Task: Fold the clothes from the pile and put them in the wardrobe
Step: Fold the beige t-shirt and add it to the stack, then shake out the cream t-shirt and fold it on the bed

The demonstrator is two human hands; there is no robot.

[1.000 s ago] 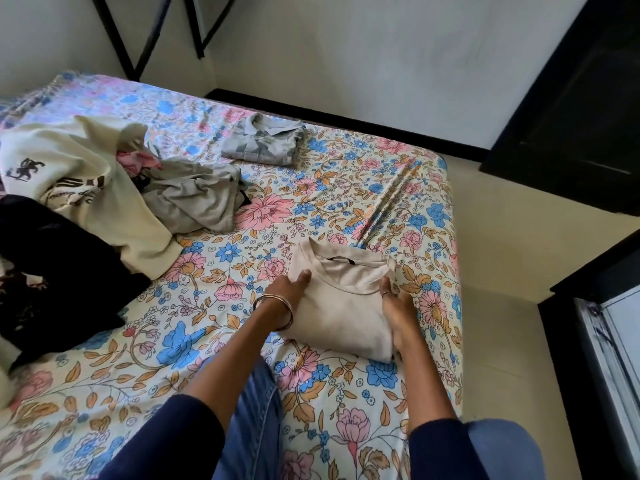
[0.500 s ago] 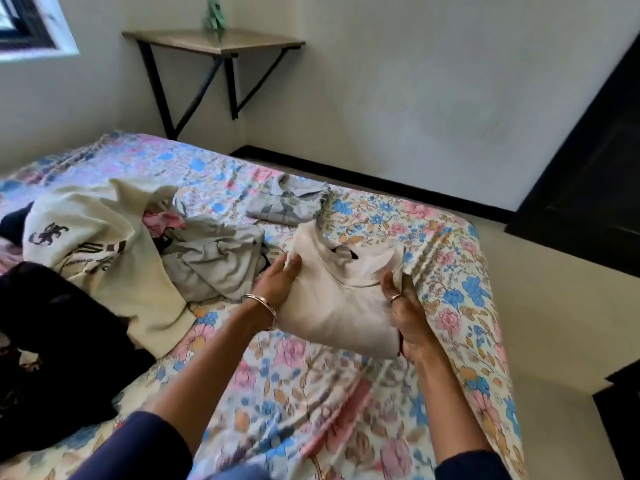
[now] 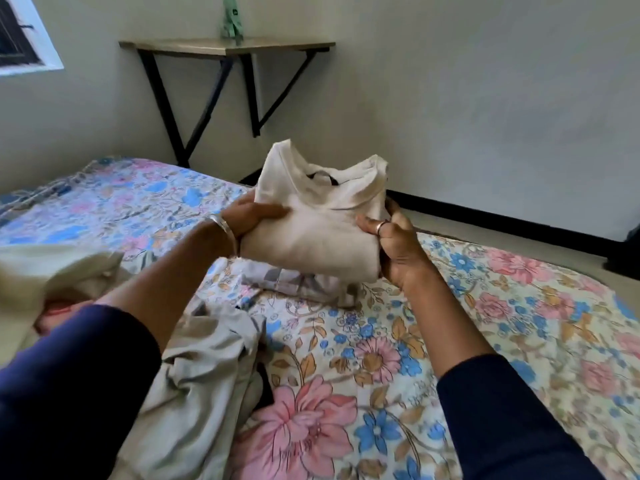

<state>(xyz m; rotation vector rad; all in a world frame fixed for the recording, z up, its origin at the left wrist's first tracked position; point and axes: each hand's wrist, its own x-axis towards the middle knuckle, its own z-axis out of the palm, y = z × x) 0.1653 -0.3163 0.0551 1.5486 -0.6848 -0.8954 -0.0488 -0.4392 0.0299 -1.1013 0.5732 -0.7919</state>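
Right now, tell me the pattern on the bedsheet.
Floral: pink and blue flowers with tan leaves on a pale bedsheet, seen in the head view.

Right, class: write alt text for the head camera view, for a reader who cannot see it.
Two hands, left hand and right hand, hold a folded cream shirt up above a bed with a floral sheet. Unfolded clothes lie on the bed's left side, and a wall shelf stands behind.

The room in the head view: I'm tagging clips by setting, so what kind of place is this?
Most likely a home bedroom: a bed with a floral sheet, loose clothes lying on it, and a wall-mounted shelf beside a window.
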